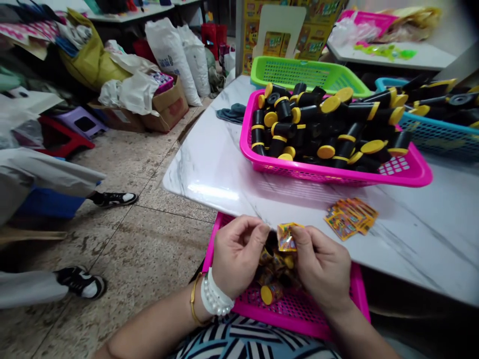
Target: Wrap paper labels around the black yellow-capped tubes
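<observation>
My right hand (325,264) pinches a small yellow printed label (287,237) between thumb and forefinger. Close beside it, my left hand (239,257) has its thumb and forefinger pressed together; what they hold, if anything, is too small to make out. Below both hands a pink basket (359,294) rests on my lap, with several small label-wrapped containers (271,293) with yellow ends in it. On the marble-patterned table, to the right of my hands, lies a fanned stack of printed labels (351,218).
Ahead on the table (209,172), a larger pink basket (337,177) is heaped with black, yellow-ended cylinders (307,113). Behind it are a green basket (299,70) and a blue basket (441,130). A dark cloth (232,113) lies nearby. A person's shoes (116,198) show at left.
</observation>
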A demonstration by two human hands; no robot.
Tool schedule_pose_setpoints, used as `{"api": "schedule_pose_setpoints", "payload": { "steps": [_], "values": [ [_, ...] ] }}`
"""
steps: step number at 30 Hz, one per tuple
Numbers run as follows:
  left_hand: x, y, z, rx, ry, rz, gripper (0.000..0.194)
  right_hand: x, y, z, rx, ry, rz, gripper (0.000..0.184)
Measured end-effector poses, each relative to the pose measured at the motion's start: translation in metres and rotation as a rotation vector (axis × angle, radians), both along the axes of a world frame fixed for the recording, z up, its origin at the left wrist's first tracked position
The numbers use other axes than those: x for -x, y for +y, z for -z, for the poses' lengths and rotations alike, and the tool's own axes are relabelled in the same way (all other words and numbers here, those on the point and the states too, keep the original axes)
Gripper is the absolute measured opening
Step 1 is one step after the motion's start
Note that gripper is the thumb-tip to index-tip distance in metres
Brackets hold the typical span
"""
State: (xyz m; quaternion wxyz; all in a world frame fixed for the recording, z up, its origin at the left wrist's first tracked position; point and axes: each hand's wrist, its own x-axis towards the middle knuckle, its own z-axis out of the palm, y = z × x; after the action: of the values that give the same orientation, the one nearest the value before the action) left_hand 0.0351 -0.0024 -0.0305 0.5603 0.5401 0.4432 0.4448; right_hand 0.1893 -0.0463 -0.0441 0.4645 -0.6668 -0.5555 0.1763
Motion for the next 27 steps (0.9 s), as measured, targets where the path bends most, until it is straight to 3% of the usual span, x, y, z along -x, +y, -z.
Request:
{"api": "schedule_pose_setpoints", "payload": {
  "steps": [3, 5, 13, 18, 21, 24, 27],
  "values": [
    [0.004, -0.006, -0.002, -0.142, 0.063, -0.010, 0.024, 0.001, 0.000, 0.001, -0.010, 0.017, -0.002, 0.041],
    [0.005, -0.008, -0.001, -0.155, 0.073, -0.001, 0.020, 0.002, 0.000, 0.001, -0.024, 0.020, -0.013, 0.041],
    [0.000, -0.004, 0.004, 0.020, -0.027, 0.007, 0.016, 0.006, -0.002, 0.006, -0.104, -0.053, -0.091, 0.039],
    [-0.001, 0.003, 0.001, 0.189, -0.031, -0.019, 0.012, 0.003, 0.002, 0.006, -0.092, -0.072, -0.212, 0.017],
    [0.003, 0.007, 0.003, 0.347, -0.057, 0.033, 0.017, 0.000, 0.005, 0.005, -0.110, -0.135, -0.277, 0.013],
    [0.009, 0.011, 0.009, 0.455, -0.111, 0.119, 0.034, -0.005, 0.011, -0.003, -0.152, -0.218, -0.380, 0.017],
    [0.016, 0.014, 0.012, 0.532, -0.222, 0.173, 0.043, -0.017, 0.028, -0.028, -0.223, -0.323, -0.399, 0.023]
  ]
}}
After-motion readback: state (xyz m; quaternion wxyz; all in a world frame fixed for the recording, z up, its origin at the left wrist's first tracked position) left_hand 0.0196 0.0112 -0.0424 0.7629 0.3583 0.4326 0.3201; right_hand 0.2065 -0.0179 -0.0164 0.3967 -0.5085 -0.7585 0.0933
